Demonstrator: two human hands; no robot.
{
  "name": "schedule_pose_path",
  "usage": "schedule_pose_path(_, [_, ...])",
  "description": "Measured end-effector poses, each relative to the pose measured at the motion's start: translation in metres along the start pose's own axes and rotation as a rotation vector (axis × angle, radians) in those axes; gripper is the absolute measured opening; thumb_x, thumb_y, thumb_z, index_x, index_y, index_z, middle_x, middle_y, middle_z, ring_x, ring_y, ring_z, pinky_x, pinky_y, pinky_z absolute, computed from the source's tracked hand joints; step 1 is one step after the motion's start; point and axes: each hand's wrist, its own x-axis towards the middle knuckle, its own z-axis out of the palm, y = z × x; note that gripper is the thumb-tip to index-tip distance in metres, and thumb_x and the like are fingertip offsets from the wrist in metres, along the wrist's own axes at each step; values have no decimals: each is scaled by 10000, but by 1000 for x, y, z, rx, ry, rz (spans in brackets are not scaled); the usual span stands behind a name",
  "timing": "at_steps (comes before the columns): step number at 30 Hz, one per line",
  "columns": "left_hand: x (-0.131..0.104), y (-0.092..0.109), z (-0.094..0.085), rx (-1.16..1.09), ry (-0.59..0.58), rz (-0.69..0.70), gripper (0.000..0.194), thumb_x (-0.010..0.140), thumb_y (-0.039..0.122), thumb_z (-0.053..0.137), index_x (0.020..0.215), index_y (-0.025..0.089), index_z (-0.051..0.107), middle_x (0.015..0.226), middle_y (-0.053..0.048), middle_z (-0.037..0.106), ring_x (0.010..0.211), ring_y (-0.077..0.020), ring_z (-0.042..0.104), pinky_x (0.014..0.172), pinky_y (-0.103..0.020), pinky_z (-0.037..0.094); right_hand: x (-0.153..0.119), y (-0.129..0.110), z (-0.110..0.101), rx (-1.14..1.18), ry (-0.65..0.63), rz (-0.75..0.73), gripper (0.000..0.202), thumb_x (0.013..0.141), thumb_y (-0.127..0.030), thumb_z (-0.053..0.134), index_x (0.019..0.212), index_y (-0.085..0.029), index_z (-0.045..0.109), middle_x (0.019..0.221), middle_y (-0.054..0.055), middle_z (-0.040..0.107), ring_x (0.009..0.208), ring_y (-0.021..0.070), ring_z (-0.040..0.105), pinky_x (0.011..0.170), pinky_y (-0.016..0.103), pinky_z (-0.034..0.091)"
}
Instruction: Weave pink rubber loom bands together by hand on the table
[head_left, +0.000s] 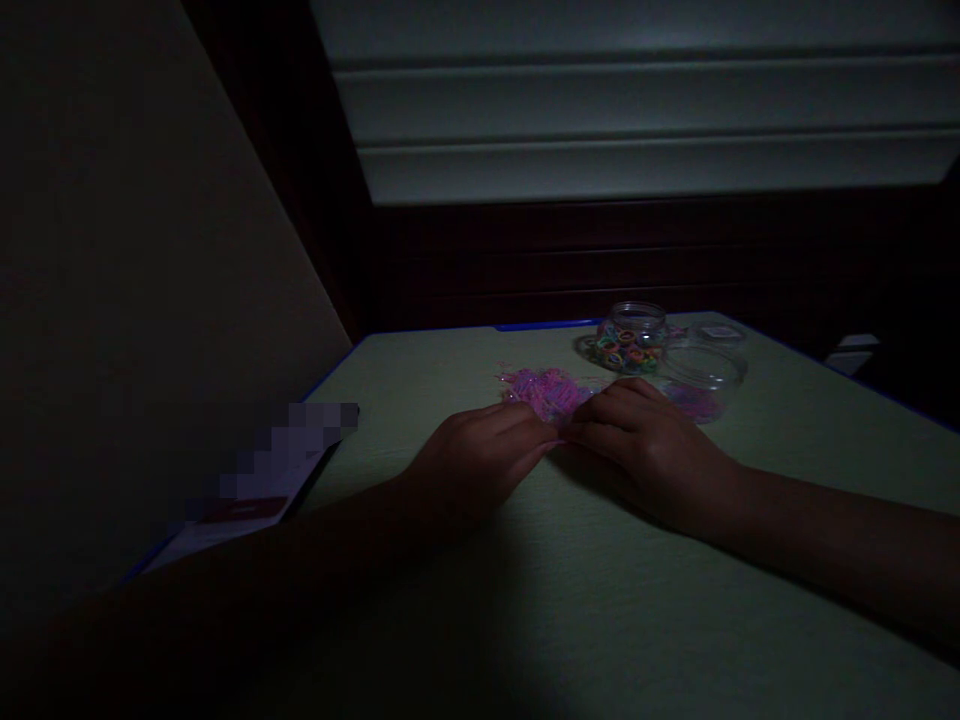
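A loose pile of small pink and purple bands [546,392] lies on the pale green table [600,610], just beyond my hands. My left hand [484,452] is closed in a pinch at the pile's near edge. From the right, my right hand [649,445] meets it, also pinching, with the fingertips of both almost touching. What the fingertips hold is too small and dark to make out. Behind my right hand stands an open clear jar [701,385] with pink and purple bits at its bottom.
Farther back stands another clear jar [632,340] with coloured rings inside. A clear lid [718,332] lies beside it. At the left edge are papers [289,465], partly blurred. A wall [135,250] rises on the left.
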Motion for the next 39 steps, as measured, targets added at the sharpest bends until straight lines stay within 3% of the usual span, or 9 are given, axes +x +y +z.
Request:
schedule_pose_path(7, [-1, -1, 1, 28, 37, -14, 197, 873, 215, 411, 924, 159, 594, 812, -28, 612, 750, -105, 562, 683, -223, 450, 3, -2, 3, 224, 44, 114, 248, 858, -335, 453, 933, -162, 615, 818, 71, 604, 771, 157, 536, 729, 297, 375])
schedule_pose_path(14, [-2, 0, -1, 78, 151, 18, 184, 867, 210, 424, 929, 163, 591, 822, -32, 624, 761, -110, 575, 695, -223, 461, 4, -1, -3, 450, 41, 122, 257, 892, -261, 366, 936, -150, 594, 856, 70, 613, 791, 140, 555, 726, 276, 405])
schedule_pose_path(27, [-2, 1, -2, 95, 143, 27, 193, 870, 227, 419, 893, 165, 600, 797, -27, 617, 734, -103, 572, 675, -211, 454, 4, -2, 1, 347, 6, 130, 242, 888, -274, 389, 886, -155, 601, 789, 57, 614, 745, 137, 547, 712, 274, 380])
schedule_pose_path(39, [0, 3, 0, 14, 148, -74, 186, 817, 258, 503, 942, 144, 581, 808, -46, 605, 722, -114, 559, 651, -222, 459, 3, 0, 5, 240, 17, 120, 229, 881, -273, 420, 891, -159, 617, 800, 67, 614, 761, 147, 543, 725, 284, 362])
